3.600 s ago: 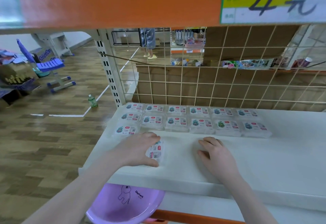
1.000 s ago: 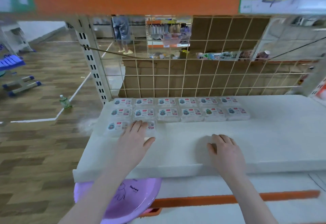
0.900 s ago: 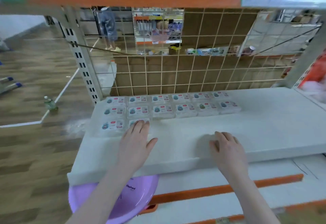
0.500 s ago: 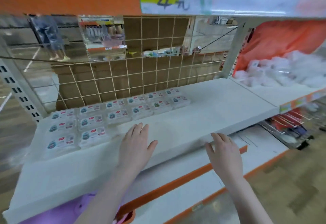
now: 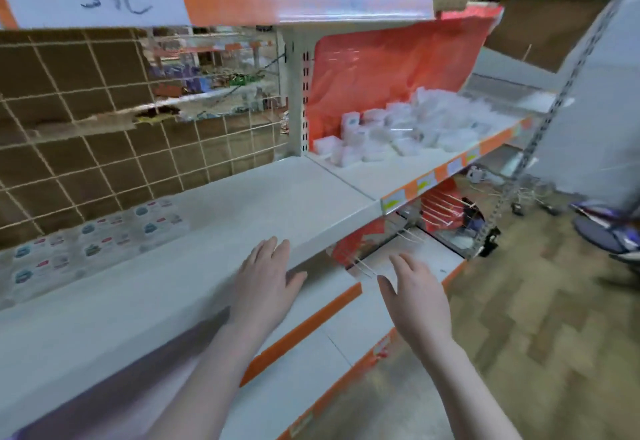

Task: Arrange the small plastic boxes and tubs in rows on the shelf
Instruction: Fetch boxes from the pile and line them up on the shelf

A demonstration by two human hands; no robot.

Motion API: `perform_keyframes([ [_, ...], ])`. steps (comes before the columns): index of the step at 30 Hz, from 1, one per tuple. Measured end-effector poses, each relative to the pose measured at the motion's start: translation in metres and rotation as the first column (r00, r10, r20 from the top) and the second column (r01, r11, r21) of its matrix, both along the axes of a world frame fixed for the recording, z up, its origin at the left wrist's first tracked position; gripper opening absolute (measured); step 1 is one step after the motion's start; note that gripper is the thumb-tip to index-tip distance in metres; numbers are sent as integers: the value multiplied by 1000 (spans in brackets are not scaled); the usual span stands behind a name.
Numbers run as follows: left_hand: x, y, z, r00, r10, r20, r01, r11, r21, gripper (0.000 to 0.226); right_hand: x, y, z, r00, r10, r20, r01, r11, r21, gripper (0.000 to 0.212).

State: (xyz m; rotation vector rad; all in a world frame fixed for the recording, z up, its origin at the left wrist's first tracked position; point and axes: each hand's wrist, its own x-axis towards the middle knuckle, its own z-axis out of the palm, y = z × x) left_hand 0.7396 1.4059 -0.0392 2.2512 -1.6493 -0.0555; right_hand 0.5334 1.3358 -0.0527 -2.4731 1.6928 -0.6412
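Observation:
Small clear plastic boxes with printed labels (image 5: 97,242) lie in rows at the left of the white shelf (image 5: 263,197), blurred by camera motion. My left hand (image 5: 265,280) hovers over the shelf's front edge, fingers straight, holding nothing. My right hand (image 5: 414,292) hangs in front of the shelf, over the lower shelf, fingers spread and empty. A loose pile of clear plastic boxes and tubs (image 5: 408,128) fills the neighbouring shelf bay to the right, in front of an orange back panel.
A wire grid back (image 5: 104,149) backs the shelf. A white upright post (image 5: 294,93) separates the two bays. Above runs an orange shelf edge with a "5" price sign (image 5: 104,0). Hooks stick out below the right bay (image 5: 440,211). Wooden floor lies to the right.
The view has swung right, sliding the arranged boxes to the far left and revealing the pile in the right bay. Both hands have left the shelf surface and hang empty.

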Motion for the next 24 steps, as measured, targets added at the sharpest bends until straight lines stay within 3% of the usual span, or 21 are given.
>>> perform_keyframes([
  [10,-80,-118,15,999,-46,8,47,999,-25,60,-81,-104,4,998,-50,34,50,999,-16,32],
  [24,-80,-320,4,1000,23,-18,-24,998,-63,61,-78,-311,0,999,17,27,-16,1000,-3,31],
])
